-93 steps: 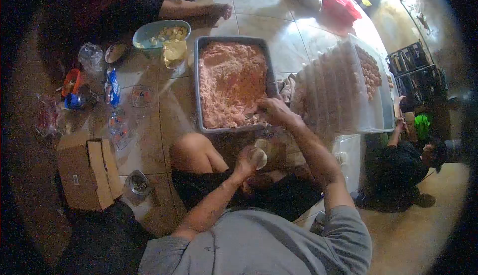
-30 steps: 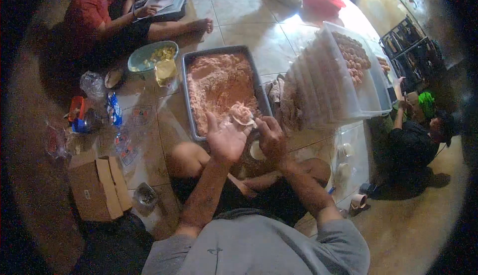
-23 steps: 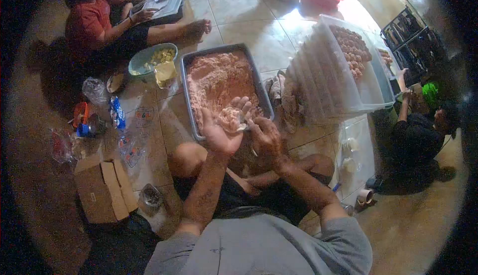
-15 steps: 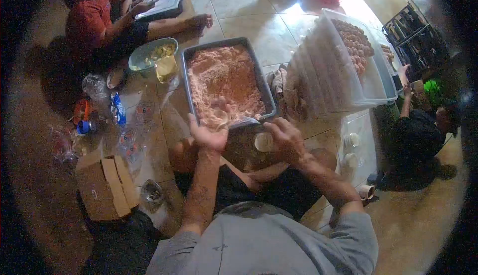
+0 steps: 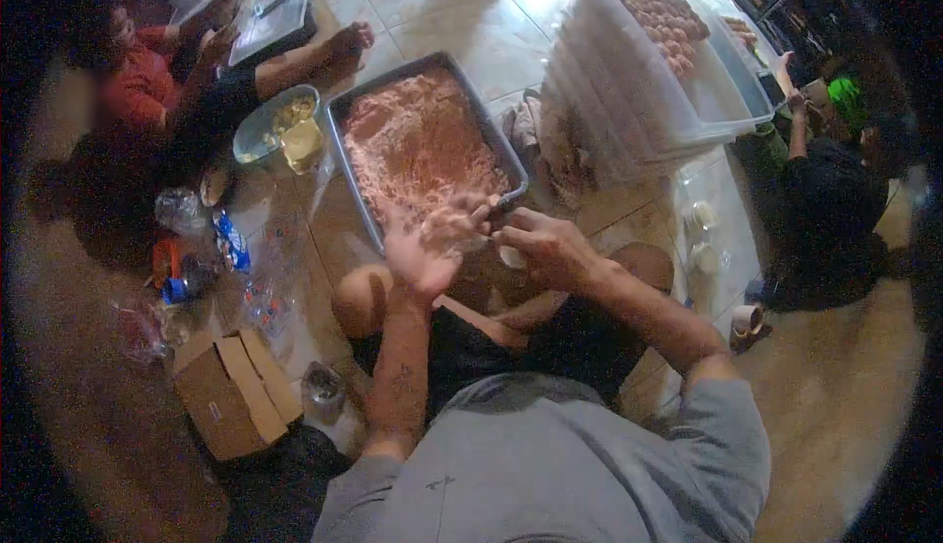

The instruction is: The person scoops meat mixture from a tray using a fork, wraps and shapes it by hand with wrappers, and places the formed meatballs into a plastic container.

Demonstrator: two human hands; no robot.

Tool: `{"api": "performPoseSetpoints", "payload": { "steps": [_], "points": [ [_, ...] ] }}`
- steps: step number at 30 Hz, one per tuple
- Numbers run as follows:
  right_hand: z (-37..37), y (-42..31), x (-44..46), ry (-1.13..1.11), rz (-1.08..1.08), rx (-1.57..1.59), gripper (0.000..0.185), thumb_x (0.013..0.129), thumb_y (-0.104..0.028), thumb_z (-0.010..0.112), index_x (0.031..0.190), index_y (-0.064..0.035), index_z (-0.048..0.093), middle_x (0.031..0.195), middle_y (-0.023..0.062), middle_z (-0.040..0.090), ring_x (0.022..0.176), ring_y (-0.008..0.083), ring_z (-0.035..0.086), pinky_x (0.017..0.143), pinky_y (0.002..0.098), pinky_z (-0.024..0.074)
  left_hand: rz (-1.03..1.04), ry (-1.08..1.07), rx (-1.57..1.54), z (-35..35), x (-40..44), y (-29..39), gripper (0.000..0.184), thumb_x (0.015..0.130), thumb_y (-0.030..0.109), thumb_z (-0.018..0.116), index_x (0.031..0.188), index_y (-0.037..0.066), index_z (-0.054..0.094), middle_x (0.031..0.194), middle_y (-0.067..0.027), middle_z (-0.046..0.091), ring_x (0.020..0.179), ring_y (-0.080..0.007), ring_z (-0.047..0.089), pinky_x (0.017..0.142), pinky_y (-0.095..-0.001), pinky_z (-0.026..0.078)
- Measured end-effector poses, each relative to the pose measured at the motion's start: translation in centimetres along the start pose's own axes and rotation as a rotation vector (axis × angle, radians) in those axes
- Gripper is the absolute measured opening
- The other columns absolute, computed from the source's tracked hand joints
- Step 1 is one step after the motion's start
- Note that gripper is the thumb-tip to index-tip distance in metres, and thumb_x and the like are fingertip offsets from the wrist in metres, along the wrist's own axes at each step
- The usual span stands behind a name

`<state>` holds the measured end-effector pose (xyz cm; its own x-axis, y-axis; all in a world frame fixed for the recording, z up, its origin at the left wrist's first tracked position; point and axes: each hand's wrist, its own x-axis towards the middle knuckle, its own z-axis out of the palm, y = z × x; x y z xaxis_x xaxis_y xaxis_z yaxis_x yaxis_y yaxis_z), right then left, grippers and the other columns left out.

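Observation:
A dark rectangular tray [image 5: 339, 165] on the floor before me holds a pink, paste-like mixture [image 5: 422, 130], hollowed in the middle. At its near edge my left hand [image 5: 427, 248] is turned palm up, its curled, smeared fingers around some of the mixture. My right hand [image 5: 545, 248] meets its fingertips from the right, by the tray's near right corner. Its fingers are pinched together; what they grip is hidden. Below the right hand a small pale round object [image 5: 511, 256] is partly covered.
Stacked clear bins [image 5: 638, 101] with many pink balls stand at right. A green bowl [image 5: 257, 145] with yellowish pieces, wrappers [image 5: 231, 240] and a cardboard box [image 5: 236, 396] lie left. Two people sit nearby: a red shirt [image 5: 142, 91] at left, dark clothing [image 5: 825, 189] at right.
My left hand has lifted back from the mixture toward the tray's near edge, its fingers now curled. My right hand has come left to meet it. The view has shifted slightly.

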<state>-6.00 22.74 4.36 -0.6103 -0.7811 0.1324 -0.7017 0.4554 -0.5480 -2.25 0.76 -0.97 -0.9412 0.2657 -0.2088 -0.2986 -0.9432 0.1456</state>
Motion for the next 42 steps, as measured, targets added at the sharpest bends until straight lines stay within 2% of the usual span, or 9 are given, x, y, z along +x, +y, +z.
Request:
{"api": "performPoseSetpoints", "payload": {
  "steps": [9, 14, 17, 26, 28, 31, 34, 38, 42],
  "points": [
    [0.4, 4.2, 1.0, 0.208, -0.331, 0.020, 0.045, 0.075, -0.009, 0.066, 0.119, -0.0156, 0.059, 0.102, 0.0103, 0.058, 0.091, 0.0336, 0.064, 0.073, 0.0418, 0.0553, 0.067, 0.057, 0.066, 0.2, -0.9, -1.1, 0.095, 0.098, 0.072, 0.019, 0.140, -0.010, 0.042, 0.137, -0.0301, 0.052, 0.129, -0.0438, 0.050, 0.112, -0.0579, 0.037],
    [4.3, 4.0, -1.0, 0.289, -0.226, 0.014, 0.040, 0.075, -0.002, 0.072, 0.114, -0.0080, 0.064, 0.100, 0.0137, 0.059, 0.090, 0.0346, 0.064, 0.073, 0.0409, 0.0552, 0.104, 0.076, -0.015, -0.6, -0.3, -2.6, 0.094, 0.097, 0.072, 0.025, 0.145, -0.008, 0.038, 0.141, -0.0284, 0.050, 0.129, -0.0448, 0.049, 0.113, -0.0571, 0.037],
    [4.9, 1.6, -1.5, 0.285, 0.129, 0.111, 0.031, 0.080, 0.003, 0.064, 0.109, -0.0046, 0.063, 0.094, 0.0179, 0.055, 0.082, 0.0383, 0.060, 0.070, 0.0465, 0.0521, 0.448, 0.117, 0.065, -1.1, 0.1, -3.3, 0.094, 0.097, 0.073, 0.027, 0.138, -0.010, 0.044, 0.139, -0.0265, 0.051, 0.128, -0.0442, 0.049, 0.114, -0.0554, 0.036],
    [5.9, 1.1, -3.2, 0.431, 0.233, 0.360, 0.018, 0.087, -0.007, 0.065, 0.104, -0.0041, 0.063, 0.090, 0.0169, 0.065, 0.080, 0.0348, 0.062, 0.075, 0.0447, 0.0522, 0.321, 0.319, 0.123, -3.9, 1.1, -2.1, 0.087, 0.099, 0.070, 0.024, 0.139, -0.004, 0.046, 0.129, -0.0262, 0.060, 0.113, -0.0409, 0.060, 0.098, -0.0577, 0.049],
    [5.4, 1.5, -2.0, 0.315, 0.594, 0.793, 0.022, 0.097, -0.020, 0.065, 0.106, 0.0002, 0.062, 0.095, 0.0097, 0.067, 0.089, 0.0184, 0.065, 0.077, 0.0325, 0.0521, 0.252, 0.231, 0.507, -3.8, 0.8, -2.4, 0.086, 0.099, 0.070, 0.025, 0.144, -0.002, 0.040, 0.131, -0.0268, 0.058, 0.113, -0.0376, 0.061, 0.099, -0.0574, 0.049],
    [5.1, 1.7, -0.9, 0.177, 0.500, 0.893, 0.029, 0.095, -0.023, 0.070, 0.111, 0.0011, 0.065, 0.095, 0.0022, 0.066, 0.088, 0.0097, 0.060, 0.077, 0.0286, 0.0507, 0.338, -0.046, 1.308, -3.4, -0.8, -1.6, 0.079, 0.102, 0.063, 0.031, 0.151, 0.001, 0.027, 0.128, -0.0241, 0.060, 0.096, -0.0256, 0.064, 0.083, -0.0426, 0.055],
    [1.1, -0.8, 0.4, 0.166, 0.266, 1.029, 0.028, 0.094, -0.022, 0.071, 0.110, 0.0007, 0.068, 0.099, 0.0010, 0.067, 0.089, 0.0085, 0.059, 0.079, 0.0279, 0.0503, -0.094, -0.088, 0.234, 0.6, -2.6, 0.1, 0.067, 0.103, 0.048, 0.049, 0.148, 0.000, 0.036, 0.126, -0.0172, 0.063, 0.096, -0.0176, 0.066, 0.083, -0.0320, 0.057],
    [-1.6, -1.3, 1.8, -0.008, 0.269, 0.937, 0.024, 0.095, -0.018, 0.068, 0.109, 0.0026, 0.068, 0.101, 0.0036, 0.069, 0.092, 0.0105, 0.061, 0.081, 0.0284, 0.0508, 0.181, -0.248, 1.275, -3.9, -1.7, -2.0, 0.042, 0.089, 0.015, 0.071, 0.127, 0.002, 0.059, 0.116, -0.0100, 0.067, 0.100, -0.0196, 0.067, 0.090, -0.0331, 0.054],
    [1.3, -0.1, 0.6, 0.271, 0.338, 0.965, 0.021, 0.096, -0.009, 0.063, 0.114, 0.0029, 0.065, 0.104, 0.0065, 0.068, 0.095, 0.0142, 0.063, 0.086, 0.0298, 0.0509, 0.538, -0.101, 1.727, -3.1, -1.4, -1.6, 0.039, 0.084, 0.011, 0.074, 0.119, 0.001, 0.062, 0.110, -0.0134, 0.069, 0.101, -0.0242, 0.067, 0.086, -0.0376, 0.053]
  ]
}}
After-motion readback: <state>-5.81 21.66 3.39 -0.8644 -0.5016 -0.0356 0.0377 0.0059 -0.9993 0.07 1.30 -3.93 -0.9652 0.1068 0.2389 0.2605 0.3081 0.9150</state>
